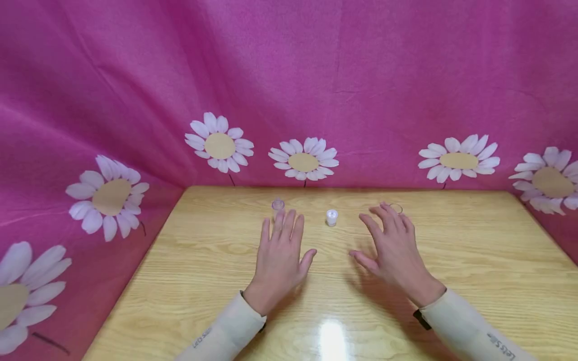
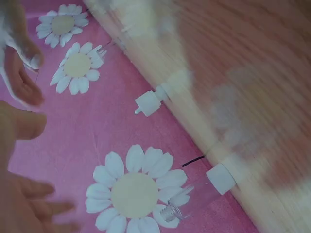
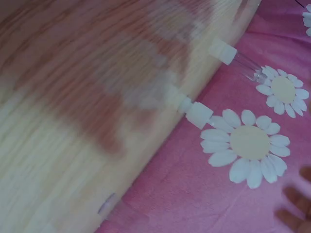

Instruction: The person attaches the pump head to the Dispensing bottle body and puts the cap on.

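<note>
My left hand is held palm down over the wooden table with its fingers straight and thumb spread, holding nothing. Just past its fingertips stands a small clear bottle with a white base and a threaded neck, partly hidden by the fingers in the head view. Between the hands a white nozzle cap stands apart from both. My right hand has loosely bent, spread fingers and an empty palm. Behind its fingers a clear cover shows only its round rim.
The wooden table ends at a pink cloth with printed white daisies, hanging behind it and at both sides. A bright light reflection lies near the front. Both wrist views are hazy with reflections.
</note>
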Demonstrator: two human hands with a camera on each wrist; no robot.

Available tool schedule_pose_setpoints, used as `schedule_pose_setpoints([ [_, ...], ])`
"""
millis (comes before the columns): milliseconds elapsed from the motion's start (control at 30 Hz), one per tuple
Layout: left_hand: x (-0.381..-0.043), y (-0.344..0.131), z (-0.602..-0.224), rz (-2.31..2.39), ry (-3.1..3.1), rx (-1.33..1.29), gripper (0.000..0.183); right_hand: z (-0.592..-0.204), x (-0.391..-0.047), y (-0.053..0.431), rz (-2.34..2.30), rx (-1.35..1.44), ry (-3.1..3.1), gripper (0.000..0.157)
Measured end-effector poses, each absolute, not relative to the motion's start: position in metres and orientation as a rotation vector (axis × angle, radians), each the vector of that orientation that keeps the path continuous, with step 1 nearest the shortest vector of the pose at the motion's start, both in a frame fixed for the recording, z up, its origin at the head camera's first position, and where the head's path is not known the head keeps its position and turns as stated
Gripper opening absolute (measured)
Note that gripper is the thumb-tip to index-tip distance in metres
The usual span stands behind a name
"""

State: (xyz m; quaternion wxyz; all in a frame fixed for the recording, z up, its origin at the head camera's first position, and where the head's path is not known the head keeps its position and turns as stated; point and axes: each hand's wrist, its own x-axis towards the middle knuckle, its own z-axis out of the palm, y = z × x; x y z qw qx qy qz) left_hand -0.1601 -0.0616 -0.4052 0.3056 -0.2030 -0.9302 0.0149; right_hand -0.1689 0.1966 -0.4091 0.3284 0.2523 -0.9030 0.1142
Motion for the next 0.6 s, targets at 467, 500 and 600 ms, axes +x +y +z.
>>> schedule_pose_setpoints([
  [467, -0.1583, -0.0681, -0.4042, -0.156, -2.366, -0.713, 0.040, -0.4055, -0.1676, 0.1974, 0.319, 0.805, -2.325, 0.026],
  [500, -0.1581, -0.0681, -0.4039, -0.167, -2.369, -0.714, 0.040, -0.4053, -0.1671, 0.1971, 0.322, 0.806, -2.333, 0.026],
  [600, -0.1573, -0.0680, -0.4039, -0.213, -2.386, -0.715, 0.041, -0.4050, -0.1646, 0.1951, 0.359, 0.803, -2.373, 0.026],
])
